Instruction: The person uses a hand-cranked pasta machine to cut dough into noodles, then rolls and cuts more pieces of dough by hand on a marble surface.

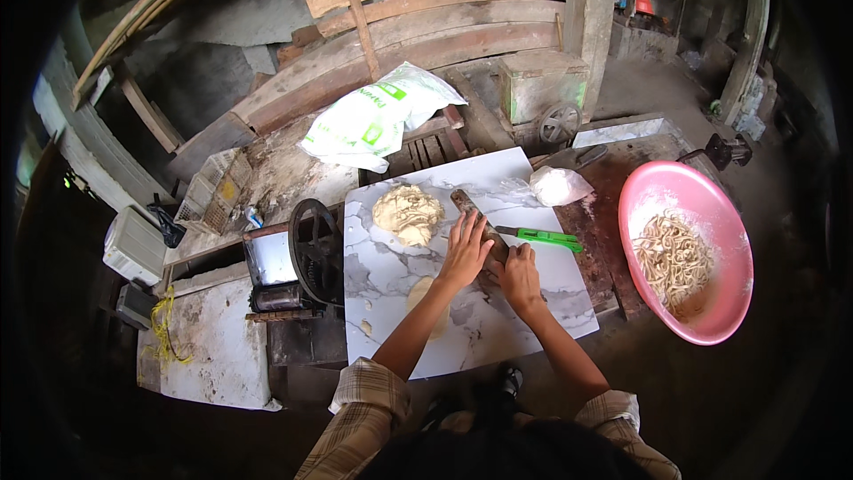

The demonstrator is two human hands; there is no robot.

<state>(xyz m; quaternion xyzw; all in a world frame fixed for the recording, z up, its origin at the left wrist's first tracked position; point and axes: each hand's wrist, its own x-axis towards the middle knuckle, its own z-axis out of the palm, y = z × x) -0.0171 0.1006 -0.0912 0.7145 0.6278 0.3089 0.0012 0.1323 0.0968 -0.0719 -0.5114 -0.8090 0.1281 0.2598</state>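
A dark, worn wooden rolling pin point(464, 204) lies slantwise on a white marble-patterned board point(524, 178). My left hand point(466, 253) rests over its middle, the fingers laid across the wood. Closer to me, my right hand point(521, 278) is closed around the pin's near part. Whatever lies directly under the pin is hidden by my hands. A lump of pale dough point(407, 213) sits on the board beyond my left hand. Partly behind my left forearm is a thin flattened piece of dough point(419, 292). A green-handled cutter knife point(546, 238) lies just right of the pin.
A pink basin point(740, 253) of floury dough strips point(673, 253) stands at right. By the board's far right corner sits a bag of white flour point(560, 185). A hand-wheel roller machine point(315, 251) borders the left side. Behind lies a white-and-green sack point(378, 116).
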